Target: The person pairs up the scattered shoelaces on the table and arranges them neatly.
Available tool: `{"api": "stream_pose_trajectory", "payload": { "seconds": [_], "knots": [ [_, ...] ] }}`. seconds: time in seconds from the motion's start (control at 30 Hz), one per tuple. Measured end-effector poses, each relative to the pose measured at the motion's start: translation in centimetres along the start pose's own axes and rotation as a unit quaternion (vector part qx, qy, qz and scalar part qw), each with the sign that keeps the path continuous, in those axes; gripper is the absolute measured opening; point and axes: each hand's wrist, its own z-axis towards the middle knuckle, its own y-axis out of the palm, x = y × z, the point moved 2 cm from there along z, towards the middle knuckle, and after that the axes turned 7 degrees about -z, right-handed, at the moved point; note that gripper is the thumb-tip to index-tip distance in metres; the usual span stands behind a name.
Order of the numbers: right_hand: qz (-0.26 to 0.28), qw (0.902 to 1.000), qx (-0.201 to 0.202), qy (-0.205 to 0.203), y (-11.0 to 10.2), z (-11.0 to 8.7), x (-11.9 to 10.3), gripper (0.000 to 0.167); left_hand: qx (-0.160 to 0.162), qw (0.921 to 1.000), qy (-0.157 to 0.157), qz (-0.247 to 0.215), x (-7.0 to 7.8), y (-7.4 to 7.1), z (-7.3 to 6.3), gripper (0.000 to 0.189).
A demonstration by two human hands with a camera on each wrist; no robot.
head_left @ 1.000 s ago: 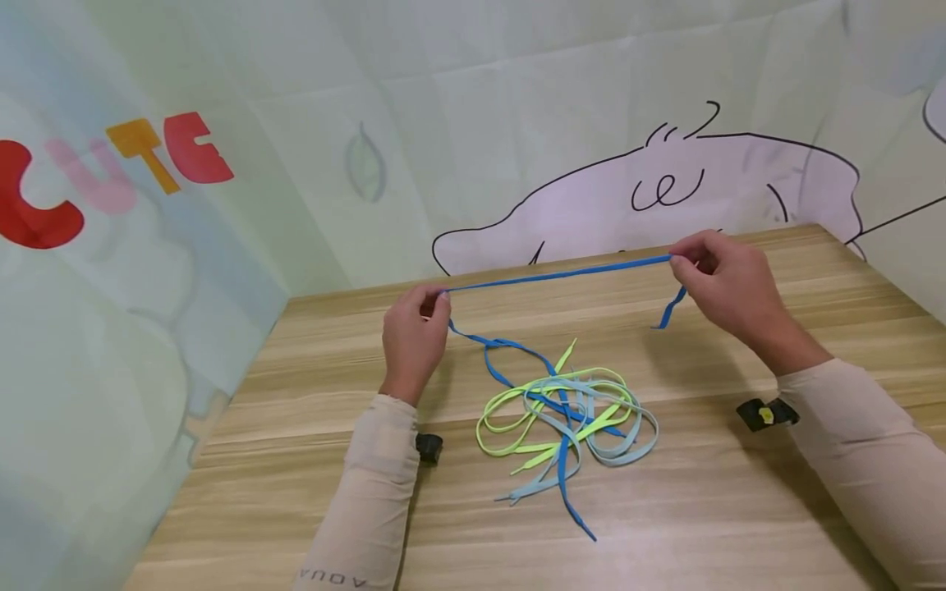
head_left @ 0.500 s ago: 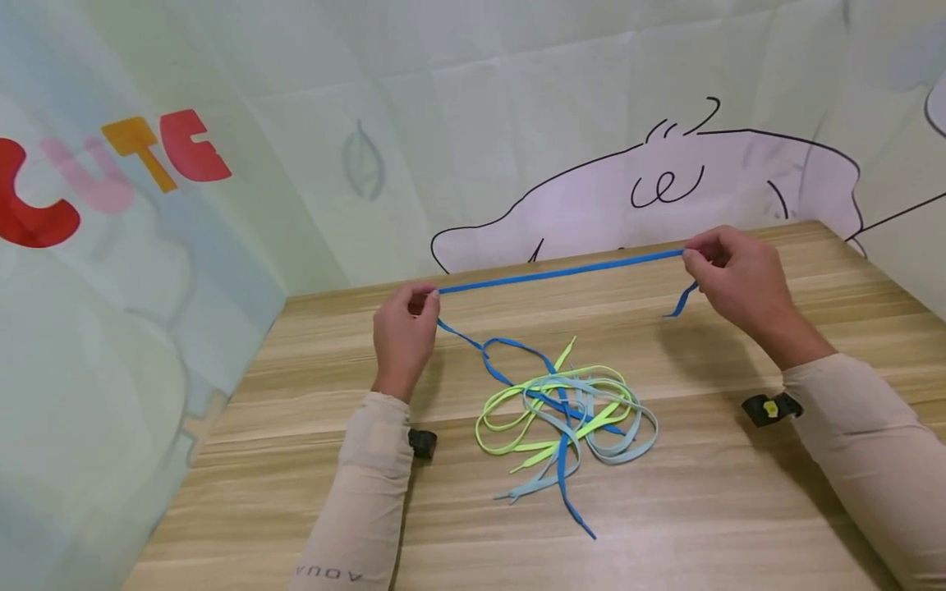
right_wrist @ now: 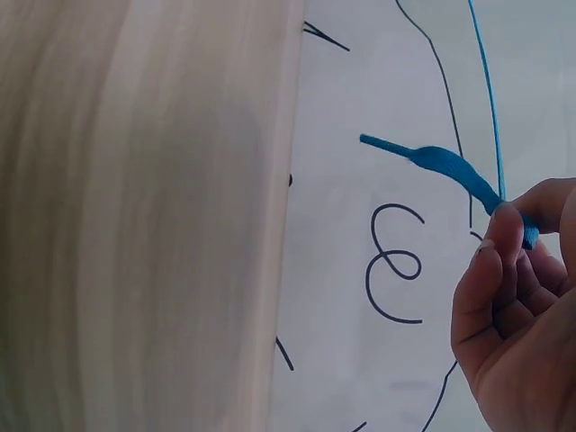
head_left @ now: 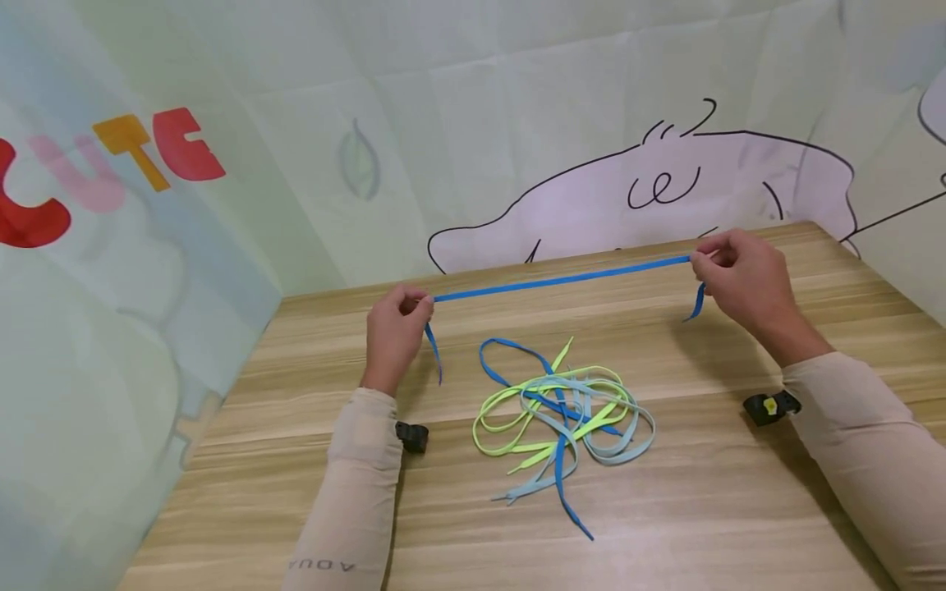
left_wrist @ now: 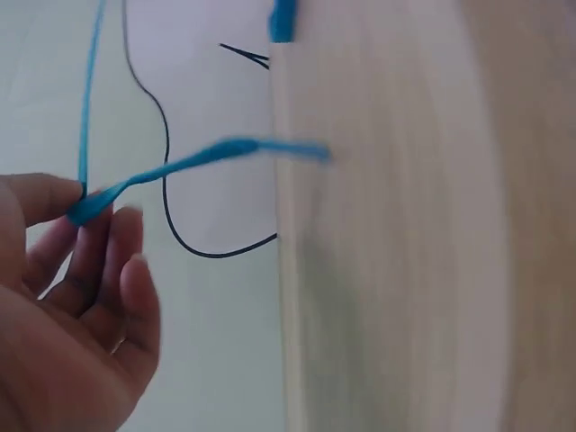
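Observation:
A flat blue shoelace (head_left: 562, 280) is stretched taut above the far part of the table, between my two hands. My left hand (head_left: 395, 336) pinches it between thumb and finger; a short tail ending in a tip hangs below. In the left wrist view that tail (left_wrist: 193, 162) sticks out from the fingertips. My right hand (head_left: 750, 283) pinches the other end, and its short tail (right_wrist: 441, 162) shows in the right wrist view. On the table nearer me lies a loose pile of yellow-green lace (head_left: 502, 447), pale blue lace (head_left: 621, 456) and another blue lace (head_left: 565, 484).
The wood-grain table (head_left: 296, 492) ends at a printed cloth backdrop (head_left: 517, 123) behind and to the left. Black wrist-worn devices sit on both sleeves, one at the left wrist (head_left: 412, 437) and one at the right wrist (head_left: 770, 408).
My hands have drawn apart, left hand leftward and right hand slightly rightward. The held lace's left tail, earlier trailing to the pile, now hangs free of it. The pile lies still.

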Motion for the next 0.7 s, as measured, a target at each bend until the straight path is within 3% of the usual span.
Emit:
{"api": "stream_pose_trajectory", "payload": {
  "seconds": [0.13, 0.23, 0.53, 0.7],
  "knots": [
    [-0.013, 0.9998, 0.012, 0.003, 0.0, 0.1, 0.5, 0.021, -0.027, 0.9935, -0.077, -0.079, -0.6, -0.4, 0.2, 0.022],
    [-0.023, 0.9996, 0.012, 0.010, -0.1, 0.2, 0.9, 0.022, -0.031, 0.9896, -0.106, -0.092, -0.9, -0.5, 0.3, 0.023],
    [-0.036, 0.9987, 0.009, 0.035, -0.2, 0.6, 2.0, 0.024, -0.028, 0.9860, -0.135, -0.093, -1.1, -0.6, 0.4, 0.025],
    [-0.014, 0.9988, -0.005, 0.046, -0.1, 0.8, 2.3, 0.023, -0.027, 0.9816, -0.153, -0.111, -1.3, -0.4, 0.6, 0.024]
  ]
}}
